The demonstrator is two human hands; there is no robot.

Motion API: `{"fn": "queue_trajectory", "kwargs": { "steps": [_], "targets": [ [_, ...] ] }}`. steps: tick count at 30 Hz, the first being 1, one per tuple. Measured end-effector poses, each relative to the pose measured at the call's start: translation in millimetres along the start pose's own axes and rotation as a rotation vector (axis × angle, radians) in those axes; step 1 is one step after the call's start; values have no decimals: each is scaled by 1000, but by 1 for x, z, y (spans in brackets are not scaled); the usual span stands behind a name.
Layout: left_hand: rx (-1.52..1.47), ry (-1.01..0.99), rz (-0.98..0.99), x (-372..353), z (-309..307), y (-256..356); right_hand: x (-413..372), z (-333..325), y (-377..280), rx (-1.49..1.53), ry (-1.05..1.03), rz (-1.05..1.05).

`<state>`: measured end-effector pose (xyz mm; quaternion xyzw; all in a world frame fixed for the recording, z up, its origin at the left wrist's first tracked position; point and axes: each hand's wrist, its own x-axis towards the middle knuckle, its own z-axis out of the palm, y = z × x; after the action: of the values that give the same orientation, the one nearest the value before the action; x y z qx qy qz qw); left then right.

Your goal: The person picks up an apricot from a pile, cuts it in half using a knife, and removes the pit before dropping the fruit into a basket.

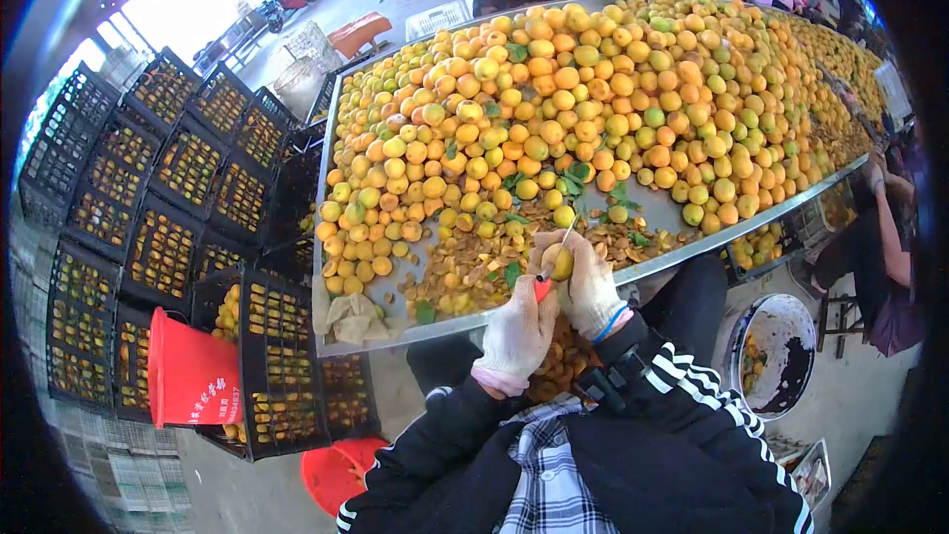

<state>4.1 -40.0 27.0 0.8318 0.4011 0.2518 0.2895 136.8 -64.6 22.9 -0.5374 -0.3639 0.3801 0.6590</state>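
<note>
My left hand [519, 331], in a white work glove, is closed around the red handle of a small knife [542, 287]. The thin blade shows beyond the fruit, pointing up and away from me. In my right hand [591, 292], gloved as well, a yellow-green apricot [559, 263] is gripped against the blade. Both hands meet over the near edge of a metal-rimmed table [450, 324]. Right beyond them lie scraps of cut peel [474, 267] with a few green leaves. A large heap of orange and yellow apricots [554, 104] covers most of the tabletop.
Black crates [188, 163] full of fruit are stacked at the left. A red bucket [195, 368] leans by them, and another red tub [341, 473] sits on the floor. A white bucket [776, 354] stands at my right. A crumpled cloth [356, 320] lies on the table's left corner. Other people sit around the table.
</note>
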Motion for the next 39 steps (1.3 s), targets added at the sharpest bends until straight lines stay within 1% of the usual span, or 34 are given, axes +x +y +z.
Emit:
{"fn": "queue_trajectory", "kwargs": {
  "steps": [1, 2, 4, 5, 7, 11, 13, 14, 16, 17, 19, 20, 21, 23, 24, 25, 27, 28, 29, 30, 31, 33, 35, 37, 38, 39],
  "targets": [
    [34, -34, -30, 0, 3, -2, 0, 2, -5, 344, 14, 168],
    [34, -35, -33, 0, 5, -3, 0, 6, -7, 344, 13, 171],
    [-43, -52, -66, 3, 9, -4, 3, 14, -10, 429, 192, 338],
    [-43, -49, -67, 4, 11, -6, 3, 15, -9, 429, 189, 337],
    [-88, -32, -47, 4, 16, -10, 1, 14, -5, 329, 221, 250],
    [-131, -60, -88, 8, 20, -9, 12, -4, 48, 333, 171, 183],
    [-170, -79, -137, 9, 21, -7, 18, -11, 59, 41, 101, 28],
    [-170, -80, -135, 11, 24, -11, 20, -12, 61, 41, 103, 28],
    [-433, -60, 16, 15, 27, -18, 22, -13, 60, 51, 109, -8],
    [-432, -61, 16, 16, 21, -19, 22, -17, 55, 52, 110, -8],
    [-1220, -596, -559, 19, -6, -16, 23, -27, 41, 20, 7, 140],
    [-1215, -651, -646, 19, -24, 4, 26, -20, 40, 319, 94, 223],
    [-1214, -656, -636, 19, -18, 1, 30, -21, 37, 318, 97, 214],
    [-1039, -410, -405, 15, -6, -5, 35, -24, 34, 955, -39, 271],
    [-980, -352, -369, 11, -2, -8, 38, -23, 40, 885, -24, 212],
    [-979, -355, -368, 10, 3, -12, 37, -22, 36, 885, -22, 210],
    [-473, -127, 5, 6, 16, -24, 33, -17, 24, 784, 35, 263],
    [-474, -124, 8, 5, 16, -20, 36, -4, 23, 680, 206, 253],
    [-373, -76, 16, 3, 17, -15, 35, -2, 19, 680, 204, 250],
    [-272, -29, 23, 2, 15, -10, 33, -1, 14, 777, 204, 288],
    [-272, -29, 26, 1, 13, -6, 32, 0, 9, 874, 203, 325],
    [-259, -121, -151, 1, 9, 1, 31, 2, 11, 852, 194, 321],
    [-211, -110, -128, -1, 13, -1, 29, 3, 16, 829, 185, 315],
    [-164, -90, -99, -2, 18, -3, 28, 3, 22, 500, 164, 183],
    [-121, -92, -122, -3, 21, -4, 30, -6, 32, 224, 37, -12],
    [-78, -95, -147, -2, 23, -4, 32, -10, 41, 221, 35, -17]
  ]
}}
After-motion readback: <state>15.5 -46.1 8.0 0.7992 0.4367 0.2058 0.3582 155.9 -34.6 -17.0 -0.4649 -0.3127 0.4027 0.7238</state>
